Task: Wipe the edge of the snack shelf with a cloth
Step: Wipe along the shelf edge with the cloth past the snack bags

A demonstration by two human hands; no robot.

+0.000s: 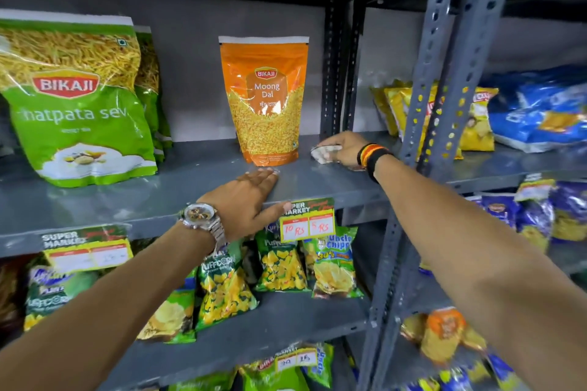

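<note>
We see both hands reaching onto the grey metal snack shelf (pixel 197 181). The left hand (pixel 251 200) lies flat and open on the shelf's front part, fingers spread forward over the surface and the thumb hooked down over the front edge, just beside a yellow price tag (pixel 307 221) reading 10 Rs and 5 Rs; a metal wristwatch (pixel 200 216) sits on that wrist. The right hand (pixel 344 149) is farther back and to the right, closed around a small crumpled whitish cloth (pixel 324 154) that it presses onto the shelf surface, near the dark upright post (pixel 333 73) at the rear. That wrist wears black, red and yellow bands (pixel 371 154). The cloth rests just to the right of an upright orange Moong Dal pouch (pixel 265 98), close to it, though we cannot tell whether they touch. A large green sev bag (pixel 76 98) stands well to the left on the same shelf. Below, small green and yellow snack packets (pixel 279 263) lean on the lower shelf, and blue and yellow bags (pixel 540 108) fill the neighbouring rack to the right.
</note>
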